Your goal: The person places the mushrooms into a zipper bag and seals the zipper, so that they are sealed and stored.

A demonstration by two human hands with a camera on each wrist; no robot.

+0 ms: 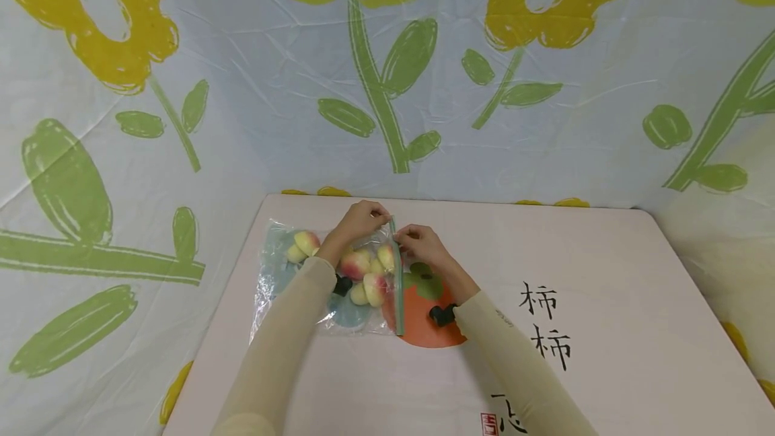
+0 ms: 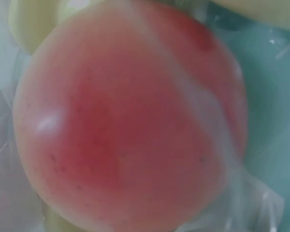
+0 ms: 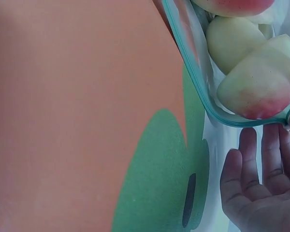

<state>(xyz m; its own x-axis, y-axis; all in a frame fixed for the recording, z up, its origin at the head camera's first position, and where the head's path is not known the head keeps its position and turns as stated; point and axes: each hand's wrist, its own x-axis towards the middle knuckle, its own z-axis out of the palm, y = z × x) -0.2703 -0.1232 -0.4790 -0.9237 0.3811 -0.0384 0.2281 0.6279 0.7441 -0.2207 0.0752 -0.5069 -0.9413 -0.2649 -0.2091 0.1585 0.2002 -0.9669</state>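
Note:
A clear zip bag (image 1: 357, 328) lies on the table with its green zip strip (image 1: 397, 288) toward the right. Inside are several cream-yellow, mushroom-shaped pieces (image 1: 375, 289) with a pink blush. My left hand (image 1: 357, 222) reaches over the bag and pinches the far end of the strip. Just to its right, my right hand (image 1: 422, 246) pinches the strip between thumb and forefinger. In the right wrist view the zip rim (image 3: 195, 79) bows outward, and the other fingers are spread below it. One pink piece (image 2: 130, 121) under wrinkled plastic fills the left wrist view, which hides the left hand.
The pale table cover (image 1: 605, 261) bears a printed orange persimmon (image 1: 424, 335), partly under the bag, and black characters (image 1: 547, 348) to the right. A white cloth (image 1: 260, 99) with flower prints hangs behind and at the sides. Small black devices (image 1: 444, 315) sit at the wrists.

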